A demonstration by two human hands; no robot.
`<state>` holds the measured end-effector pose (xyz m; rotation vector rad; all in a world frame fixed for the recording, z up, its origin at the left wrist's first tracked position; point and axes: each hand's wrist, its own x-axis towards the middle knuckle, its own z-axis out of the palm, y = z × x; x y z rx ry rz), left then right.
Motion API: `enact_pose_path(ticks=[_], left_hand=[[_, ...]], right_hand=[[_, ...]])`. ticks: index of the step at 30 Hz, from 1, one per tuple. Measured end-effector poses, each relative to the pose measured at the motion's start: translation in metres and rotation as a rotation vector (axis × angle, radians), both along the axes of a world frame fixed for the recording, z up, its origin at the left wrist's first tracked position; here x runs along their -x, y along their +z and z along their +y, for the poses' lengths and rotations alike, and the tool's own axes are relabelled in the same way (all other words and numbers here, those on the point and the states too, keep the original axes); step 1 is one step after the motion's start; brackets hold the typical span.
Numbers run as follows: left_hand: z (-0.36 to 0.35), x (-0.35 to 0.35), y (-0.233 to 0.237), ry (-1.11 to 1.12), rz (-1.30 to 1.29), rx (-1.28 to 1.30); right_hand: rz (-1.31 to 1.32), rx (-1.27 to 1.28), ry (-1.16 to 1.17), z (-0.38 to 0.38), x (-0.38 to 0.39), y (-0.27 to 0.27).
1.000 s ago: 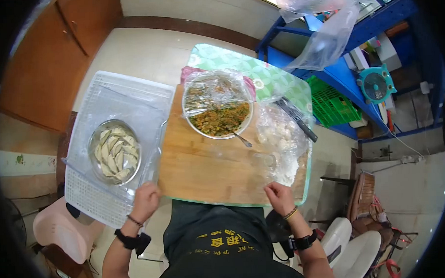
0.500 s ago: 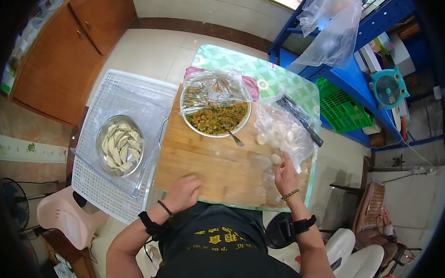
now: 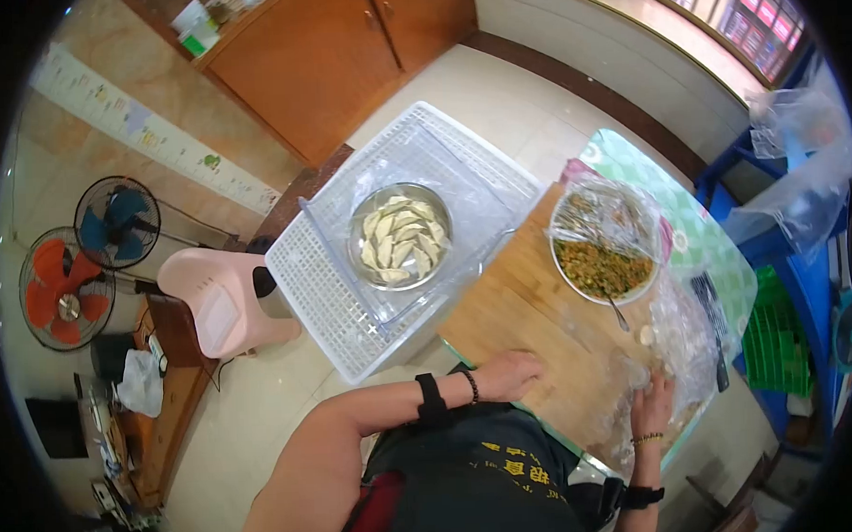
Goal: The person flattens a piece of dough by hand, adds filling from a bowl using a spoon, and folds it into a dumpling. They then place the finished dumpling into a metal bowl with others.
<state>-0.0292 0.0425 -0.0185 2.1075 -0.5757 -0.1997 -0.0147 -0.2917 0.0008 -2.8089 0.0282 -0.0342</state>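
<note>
Wooden board (image 3: 512, 310) lies under the left hand (image 3: 510, 375), fingers curled together. The right hand (image 3: 653, 401) is beside clear plastic (image 3: 683, 327) at right, grip not determinable; dumplings (image 3: 404, 231) lie in a metal bowl (image 3: 354, 233) at left.

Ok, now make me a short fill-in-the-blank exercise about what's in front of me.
The steel bowl holds a batch of folded, uncooked ____.
The handle of a metal ____ sticks out of the chopped filling.
The plastic stool is pale ____.
The left hand is at the near edge of the wooden cutting ____.

Missing words: dumplings; spoon; pink; board.
</note>
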Motion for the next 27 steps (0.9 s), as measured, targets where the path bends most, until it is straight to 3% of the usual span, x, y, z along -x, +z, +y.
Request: enact_pose_path(ticks=[6, 12, 14, 15, 17, 21, 24, 27], left_hand=[[0.004, 0.002, -0.008, 0.031, 0.047, 0.026], [0.002, -0.001, -0.009, 0.066, 0.103, 0.044], [0.000, -0.002, -0.015, 0.041, 0.136, 0.046], [0.000, -0.003, -0.020, 0.016, 0.121, 0.057], [0.003, 0.000, -0.025, 0.000, 0.109, 0.074], [-0.007, -0.011, 0.014, -0.031, 0.192, -0.012], [-0.019, -0.017, 0.018, -0.036, 0.154, 0.006], [-0.045, -0.017, 0.015, -0.163, 0.075, -0.031]], right_hand=[[0.043, -0.049, 0.055, 0.004, 0.026, 0.006], [0.049, -0.015, -0.057, 0.009, 0.043, -0.006], [0.132, -0.218, -0.024, 0.016, 0.046, 0.001], [0.070, -0.112, 0.074, 0.013, 0.049, -0.011], [0.087, -0.099, 0.036, 0.024, 0.048, -0.007], [0.067, -0.196, -0.037, 0.024, 0.048, 0.008], [0.117, -0.395, -0.237, 0.026, 0.044, 0.027], [0.096, -0.434, -0.104, 0.026, 0.035, 0.040]])
